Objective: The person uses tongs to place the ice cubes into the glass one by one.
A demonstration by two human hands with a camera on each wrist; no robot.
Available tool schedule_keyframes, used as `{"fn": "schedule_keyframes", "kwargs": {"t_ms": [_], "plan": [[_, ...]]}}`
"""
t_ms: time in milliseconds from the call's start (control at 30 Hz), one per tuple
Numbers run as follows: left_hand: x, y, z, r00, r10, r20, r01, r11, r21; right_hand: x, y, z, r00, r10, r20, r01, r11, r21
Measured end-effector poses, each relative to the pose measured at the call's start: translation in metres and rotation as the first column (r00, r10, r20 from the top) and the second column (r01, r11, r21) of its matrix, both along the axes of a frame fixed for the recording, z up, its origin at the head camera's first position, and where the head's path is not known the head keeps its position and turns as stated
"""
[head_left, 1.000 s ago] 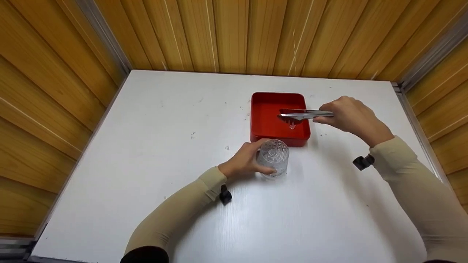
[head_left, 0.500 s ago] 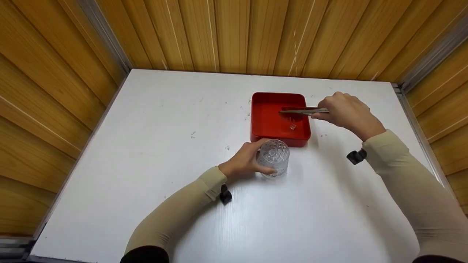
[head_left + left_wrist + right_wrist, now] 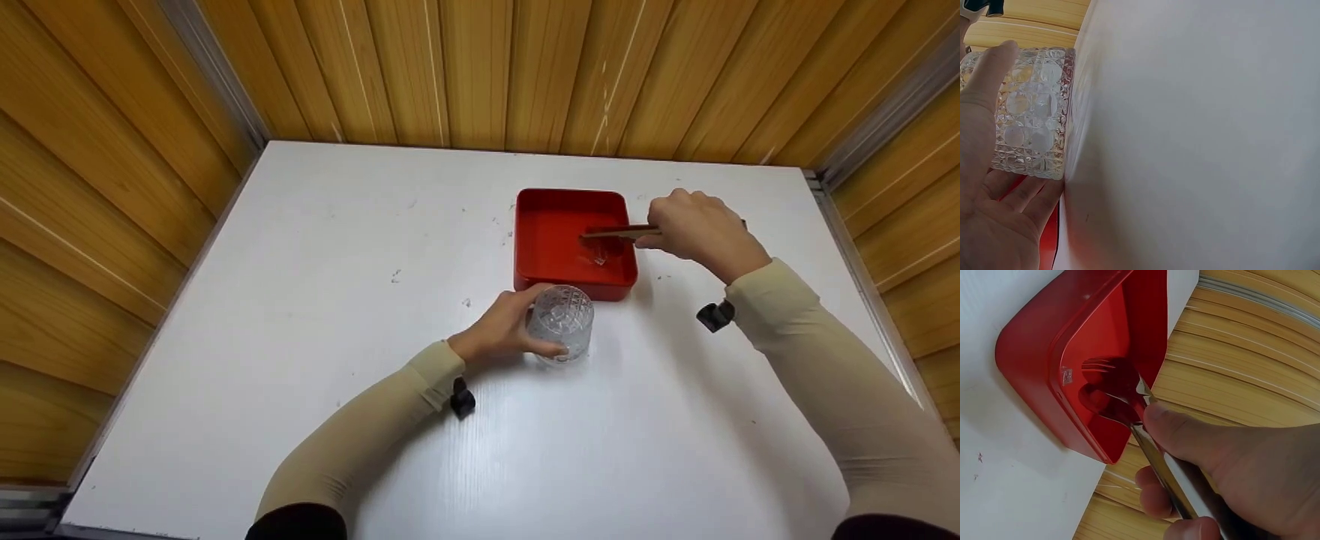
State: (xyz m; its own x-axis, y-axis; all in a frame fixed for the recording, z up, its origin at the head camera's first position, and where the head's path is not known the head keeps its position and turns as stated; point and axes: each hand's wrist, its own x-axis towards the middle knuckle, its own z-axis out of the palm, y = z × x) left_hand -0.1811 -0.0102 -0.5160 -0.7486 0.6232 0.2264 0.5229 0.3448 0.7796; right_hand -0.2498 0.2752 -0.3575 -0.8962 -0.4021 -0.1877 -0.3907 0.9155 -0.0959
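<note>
My left hand (image 3: 501, 330) grips a clear cut-glass tumbler (image 3: 568, 322) standing on the table, thumb on the near side and fingers round the far side. The left wrist view shows its patterned wall (image 3: 1030, 107). In my right hand (image 3: 697, 229) are metal serving tongs (image 3: 1154, 455), with one fork-shaped end and one spoon-shaped end. The two ends reach into a red square box (image 3: 574, 291) and stand apart. A small clear cube-like piece (image 3: 600, 259) lies in the box, just on the near side of the tong ends.
The box stands directly behind the tumbler on a white table (image 3: 337, 315). Small dark marks and specks dot the tabletop. Wood-panelled walls (image 3: 480, 75) enclose the back and sides.
My right hand and forearm have shifted left and turned, and the tongs now show edge-on over the box. The left hand and the tumbler have stayed in place.
</note>
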Motion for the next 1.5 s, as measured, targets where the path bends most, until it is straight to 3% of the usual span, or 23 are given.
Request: {"fn": "schedule_keyframes", "kwargs": {"t_ms": [333, 600, 1300, 1500], "plan": [[0.0, 0.0, 0.001, 1.0, 0.001, 0.028, -0.001, 1.0, -0.003, -0.001, -0.005, -0.005, 1.0, -0.006, -0.023, 0.007, 1.0, 0.025], [-0.001, 0.0, 0.001, 0.999, -0.005, -0.038, 0.005, 1.0, -0.005, 0.0, -0.003, -0.01, 1.0, -0.025, -0.018, 0.025, 0.999, 0.032], [-0.001, -0.001, 0.0, 0.999, -0.004, -0.037, 0.003, 1.0, -0.003, 0.001, -0.003, -0.013, 1.0, -0.017, -0.004, 0.017, 1.0, 0.011], [0.0, -0.001, -0.001, 1.0, -0.006, -0.01, 0.006, 1.0, 0.003, 0.001, 0.0, -0.017, 0.999, 0.001, -0.054, -0.001, 1.0, 0.009]]}}
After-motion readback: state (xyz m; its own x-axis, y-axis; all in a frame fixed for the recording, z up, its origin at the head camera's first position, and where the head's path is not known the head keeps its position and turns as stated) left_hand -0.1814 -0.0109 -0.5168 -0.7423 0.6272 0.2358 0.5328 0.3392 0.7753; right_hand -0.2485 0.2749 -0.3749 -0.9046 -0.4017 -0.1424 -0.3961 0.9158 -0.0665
